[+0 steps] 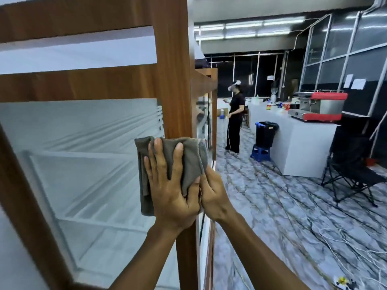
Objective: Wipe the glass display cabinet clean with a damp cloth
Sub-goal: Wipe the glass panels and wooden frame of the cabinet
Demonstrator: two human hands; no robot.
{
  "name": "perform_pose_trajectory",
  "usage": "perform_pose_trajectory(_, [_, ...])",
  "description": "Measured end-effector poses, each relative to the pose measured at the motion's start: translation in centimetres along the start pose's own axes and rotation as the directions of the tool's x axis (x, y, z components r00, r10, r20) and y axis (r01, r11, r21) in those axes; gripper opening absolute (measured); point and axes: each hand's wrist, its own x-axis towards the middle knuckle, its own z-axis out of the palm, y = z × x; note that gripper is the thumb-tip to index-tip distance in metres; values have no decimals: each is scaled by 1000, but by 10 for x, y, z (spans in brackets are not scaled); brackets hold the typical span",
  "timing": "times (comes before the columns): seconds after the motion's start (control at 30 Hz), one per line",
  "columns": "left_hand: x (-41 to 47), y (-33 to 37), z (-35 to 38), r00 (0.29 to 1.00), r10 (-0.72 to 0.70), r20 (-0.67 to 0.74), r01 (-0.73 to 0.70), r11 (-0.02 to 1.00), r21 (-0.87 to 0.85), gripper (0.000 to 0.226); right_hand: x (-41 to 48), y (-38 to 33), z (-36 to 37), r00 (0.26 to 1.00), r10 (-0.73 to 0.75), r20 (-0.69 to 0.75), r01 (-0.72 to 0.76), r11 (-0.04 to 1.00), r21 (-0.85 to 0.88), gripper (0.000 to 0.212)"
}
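Note:
The display cabinet has a brown wooden frame [173, 80] and glass panes [83, 143], with white shelves behind the glass. A grey cloth [191, 158] is folded around the cabinet's vertical corner post at mid height. My left hand [169, 185] lies flat on the cloth with fingers spread, pressing it against the front face of the post. My right hand [213, 191] grips the cloth's right part, wrapped around the post's side. Its fingers are hidden behind the cloth and the left hand.
To the right lies marble-patterned floor [282, 206] with white cables [345, 248]. A person in black [235, 120] stands further back. A white counter [293, 143] bears a red coffee machine [320, 106]. A black bin [266, 133] sits on a blue stool; a folding chair [351, 164] stands nearby.

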Motion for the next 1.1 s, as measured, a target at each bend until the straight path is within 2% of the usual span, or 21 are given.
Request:
perform_pose_trajectory(0.07, [4, 7, 0, 1000, -30, -8, 30, 999, 44, 66, 7, 5, -8, 995, -82, 62, 83, 996, -20, 62])
perform_pose_trajectory(0.23, [19, 24, 0, 998, -68, -10, 68, 986, 153, 76, 32, 16, -9, 964, -237, 118, 233, 971, 50, 54])
perform_pose_trajectory(0.53, [18, 23, 3, 994, -103, -46, 108, 986, 124, 74, 60, 41, -12, 858, -458, 232, 480, 876, -44, 77])
perform_pose_trajectory(0.7, [16, 33, 10, 985, -129, -115, 145, 980, 139, 75, 83, 62, -15, 780, -584, 226, 605, 796, -29, 71])
perform_pose_trajectory(0.87, [14, 51, 24, 955, -212, -208, 258, 939, 228, 75, 105, 76, -14, 711, -663, 233, 677, 736, 28, 70])
perform_pose_trajectory(1.1, [12, 56, 36, 938, -188, -291, 299, 863, 406, 77, 143, 96, -5, 738, -663, 127, 672, 740, -41, 68])
